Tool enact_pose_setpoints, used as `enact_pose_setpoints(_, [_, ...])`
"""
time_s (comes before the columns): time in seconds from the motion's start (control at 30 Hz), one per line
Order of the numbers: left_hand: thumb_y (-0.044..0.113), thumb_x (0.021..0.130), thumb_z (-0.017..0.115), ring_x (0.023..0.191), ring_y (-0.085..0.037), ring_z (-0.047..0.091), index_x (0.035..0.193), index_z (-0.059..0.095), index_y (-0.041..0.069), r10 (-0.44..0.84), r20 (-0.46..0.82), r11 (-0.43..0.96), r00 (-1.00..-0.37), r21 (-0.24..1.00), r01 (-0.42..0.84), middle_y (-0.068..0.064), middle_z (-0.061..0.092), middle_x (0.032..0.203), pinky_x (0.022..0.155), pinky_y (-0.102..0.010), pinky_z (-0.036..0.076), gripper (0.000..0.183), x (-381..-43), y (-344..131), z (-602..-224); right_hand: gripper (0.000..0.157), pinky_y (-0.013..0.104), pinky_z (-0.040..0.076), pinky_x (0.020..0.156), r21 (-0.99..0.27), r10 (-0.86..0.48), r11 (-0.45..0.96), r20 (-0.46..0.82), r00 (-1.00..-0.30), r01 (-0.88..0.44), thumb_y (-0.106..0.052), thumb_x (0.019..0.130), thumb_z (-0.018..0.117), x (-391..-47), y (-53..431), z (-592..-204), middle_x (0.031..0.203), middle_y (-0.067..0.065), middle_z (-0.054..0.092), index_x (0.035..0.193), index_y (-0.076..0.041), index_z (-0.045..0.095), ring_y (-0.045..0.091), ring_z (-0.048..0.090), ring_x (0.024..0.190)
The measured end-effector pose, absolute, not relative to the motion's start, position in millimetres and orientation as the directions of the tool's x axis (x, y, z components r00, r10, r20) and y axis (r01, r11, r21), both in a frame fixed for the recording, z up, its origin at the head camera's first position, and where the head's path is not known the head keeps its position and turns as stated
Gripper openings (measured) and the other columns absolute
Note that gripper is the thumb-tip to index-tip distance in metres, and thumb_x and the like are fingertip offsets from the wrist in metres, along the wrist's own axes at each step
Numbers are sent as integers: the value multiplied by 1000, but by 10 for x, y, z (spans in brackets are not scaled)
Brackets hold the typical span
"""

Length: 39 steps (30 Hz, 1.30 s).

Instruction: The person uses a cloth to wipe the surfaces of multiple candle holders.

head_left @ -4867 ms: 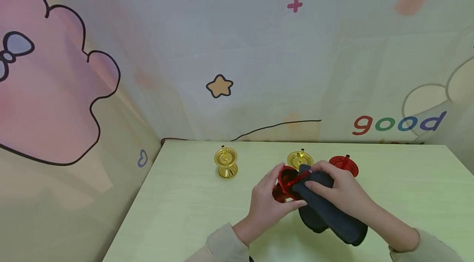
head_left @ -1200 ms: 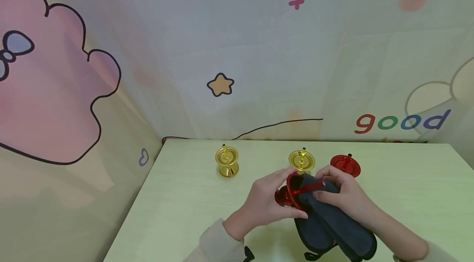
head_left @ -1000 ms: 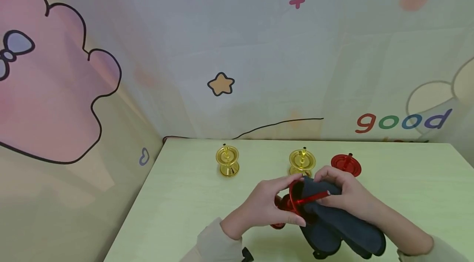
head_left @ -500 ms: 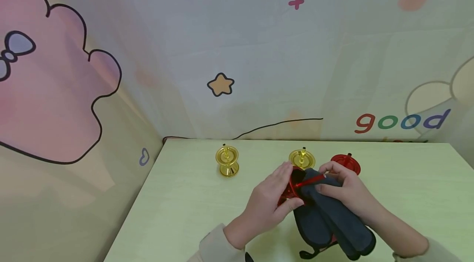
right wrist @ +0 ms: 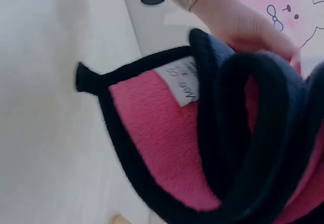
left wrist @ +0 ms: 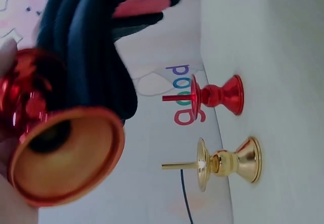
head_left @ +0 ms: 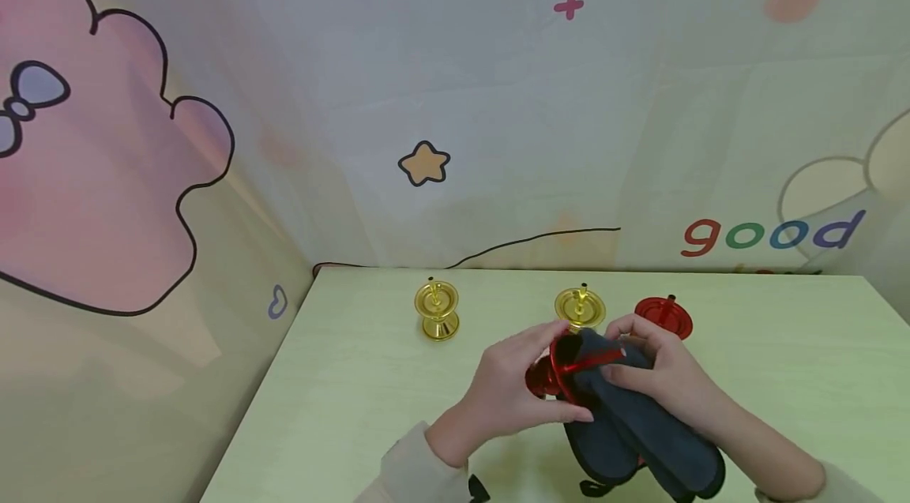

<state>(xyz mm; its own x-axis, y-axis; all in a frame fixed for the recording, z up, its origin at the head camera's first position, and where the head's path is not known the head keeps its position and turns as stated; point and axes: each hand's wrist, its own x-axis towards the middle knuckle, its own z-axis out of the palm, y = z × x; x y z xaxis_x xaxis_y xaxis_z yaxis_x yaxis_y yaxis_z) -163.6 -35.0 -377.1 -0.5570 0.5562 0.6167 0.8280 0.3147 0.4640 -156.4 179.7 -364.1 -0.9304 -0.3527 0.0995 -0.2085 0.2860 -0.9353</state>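
Observation:
My left hand [head_left: 501, 388] grips a red metallic candlestick [head_left: 543, 377], held tilted so that its spike points right. Its hollow base [left wrist: 76, 158] faces the camera in the left wrist view. A folded dark blue cloth [head_left: 657, 428] is pinched in my right hand [head_left: 661, 365] and pressed against the inside of the candlestick's dish. In the right wrist view the cloth's pink underside [right wrist: 157, 143] shows, along with a white label [right wrist: 179, 85] and dark edging. The cloth's folds cover part of the dish.
Behind my hands stand a gold candlestick [head_left: 580, 304] and a red candlestick [head_left: 664, 316]. Another gold candlestick [head_left: 437, 309] stands further left. All are upright on the pale table [head_left: 341, 408], near its back edge, before a printed backdrop [head_left: 498, 108].
Over the past second the held candlestick has swung down, up and partway down again, the left hand shifting its hold. Compared with the oldest frame, its spike and the cloth sit slightly further right and lower.

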Motion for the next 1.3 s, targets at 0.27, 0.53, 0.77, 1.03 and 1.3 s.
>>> enact_pose_setpoints(0.27, [12,67,76,106,-5,55,134,38,13,618,387,127,-684,810,572,-3,51,128,63,-14,51,77,-1613,-389,-3753,21,26,50,65,-927,-486,199,187,-854,-317,-2,80,58,-1587,1862,-3621,90,-6,63,99,-8,50,12,58,82])
enact_pose_setpoints(0.53, [19,76,67,74,-8,59,135,34,7,520,601,244,-608,577,779,-9,48,130,65,-6,45,69,-1640,-363,-3900,20,27,49,62,-960,-287,252,45,-957,-121,-11,82,58,-1597,1848,-3700,86,-8,63,98,-18,48,12,59,76])
enact_pose_setpoints(0.77, [34,66,75,62,-6,45,139,25,13,543,571,349,-615,513,784,-4,49,123,56,-3,36,91,-1664,-324,-3929,20,30,54,60,-984,-331,153,32,-943,-88,-7,85,55,-1609,1805,-3737,85,-6,64,98,-20,47,18,63,69])
enact_pose_setpoints(1.03, [32,58,81,87,-4,57,125,46,7,528,630,325,-569,469,821,-4,59,116,67,-4,44,80,-1701,-352,-3903,22,28,52,62,-967,-326,229,36,-945,-115,-9,82,59,-1605,1798,-3738,87,-5,64,100,-13,47,16,61,73])
enact_pose_setpoints(1.3, [30,70,73,92,-6,60,124,50,16,463,308,53,-831,926,373,-6,61,113,71,-21,52,60,-1677,-404,-3956,25,29,53,63,-958,-280,257,50,-959,-125,-12,84,58,-1627,1875,-3706,92,-10,61,106,-14,47,12,59,79])
